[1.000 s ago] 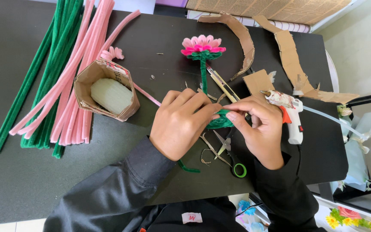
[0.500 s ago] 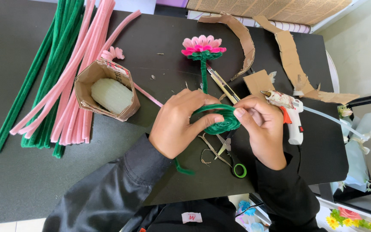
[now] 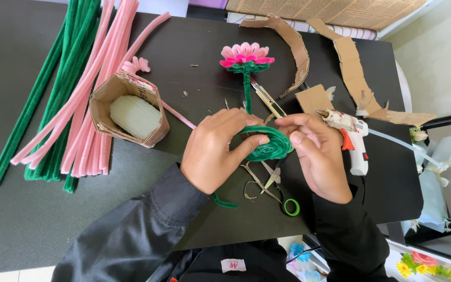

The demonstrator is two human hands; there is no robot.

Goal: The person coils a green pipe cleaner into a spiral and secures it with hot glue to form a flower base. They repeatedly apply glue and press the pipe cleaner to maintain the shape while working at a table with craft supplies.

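Green fuzzy coil held above desk, between both hands. Looks soft, light, bendy; best pinched at rim. Left hand fingers curled on coil's left edge. Right hand fingers pinch right edge. Pink flower stands behind, glue gun beside.

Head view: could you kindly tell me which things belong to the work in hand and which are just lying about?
In hand:
- green pipe-cleaner coil, held by left hand and right hand
- pink flower on green stem

Lying about:
- glue gun
- scissors
- cardboard cup
- loose pink and green pipe cleaners
- cardboard strips
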